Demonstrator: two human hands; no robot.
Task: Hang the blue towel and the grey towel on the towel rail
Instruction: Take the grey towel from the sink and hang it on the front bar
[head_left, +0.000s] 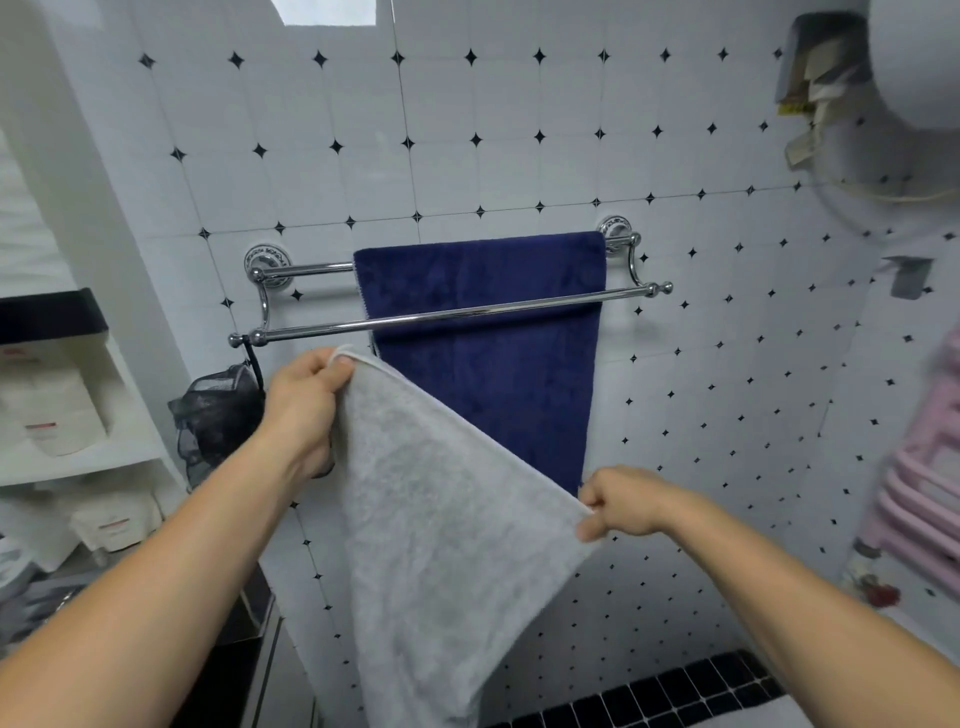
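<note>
Status: 1 of 2 towels is hung. The blue towel is draped over the rear bar of the towel rail and hangs flat against the tiled wall. The front bar crosses in front of it and carries nothing.

The grey towel is not yet on the rail. It is held up in front of and below the front bar, its top edge slanting down from left to right. The left hand has fingers and thumb closed in a pinch on the upper corner, just below the front bar. The right hand is closed on the opposite corner, noticeably lower.

Assessment: the step in hand is draping the grey towel over the front bar. To do it well, the right hand should be raised until the top edge is level, the edge kept taut, carried over the bar and lowered behind it. Roughly equal lengths front and back should stop it sliding off. A black mesh pouch hangs at the rail's left end; keep clear of it.
</note>
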